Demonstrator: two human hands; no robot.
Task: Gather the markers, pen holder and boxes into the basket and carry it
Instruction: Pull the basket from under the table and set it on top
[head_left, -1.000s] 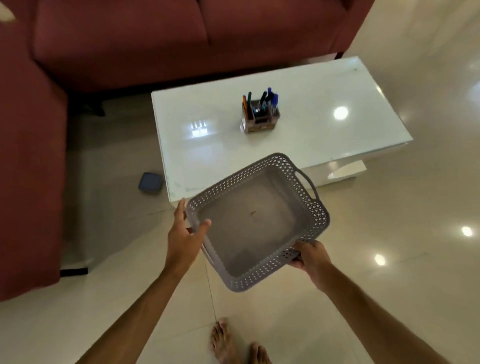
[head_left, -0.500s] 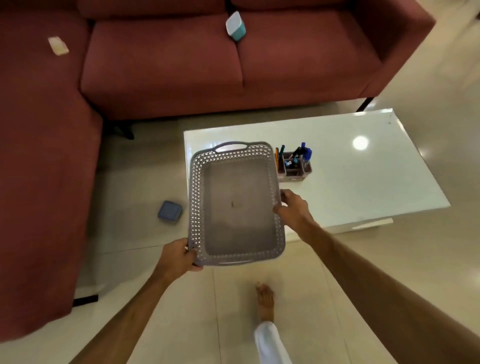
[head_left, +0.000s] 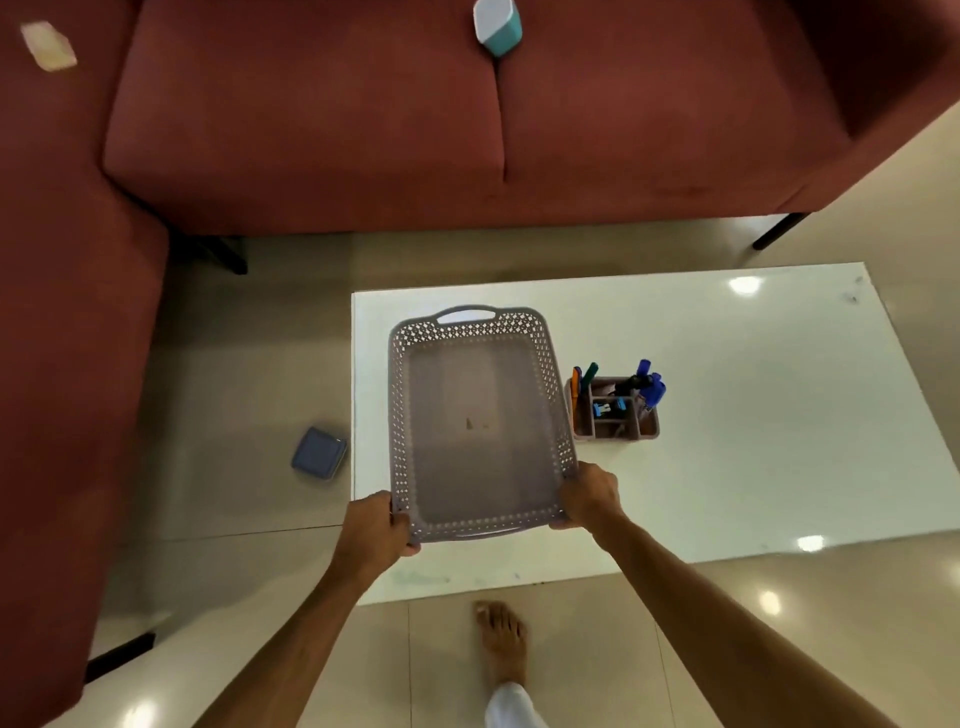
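Note:
A grey perforated basket (head_left: 475, 415) sits over the left part of the white table (head_left: 753, 441), long side pointing away from me, with nothing in it. My left hand (head_left: 375, 530) grips its near left corner and my right hand (head_left: 589, 496) grips its near right corner. Just right of the basket stands a brown pen holder (head_left: 615, 415) with several markers (head_left: 649, 387) and clips in it. A blue box (head_left: 319, 452) lies on the floor left of the table. A white and teal box (head_left: 497, 23) rests on the sofa seat.
A dark red corner sofa (head_left: 311, 130) wraps the far side and the left. A pale card (head_left: 49, 44) lies on its left section. My bare foot (head_left: 501, 639) stands on the glossy tile floor by the table's near edge.
The basket has moved forward from above the floor to over the table and now lies beside the pen holder. Both hands shifted to its near corners. I have stepped closer.

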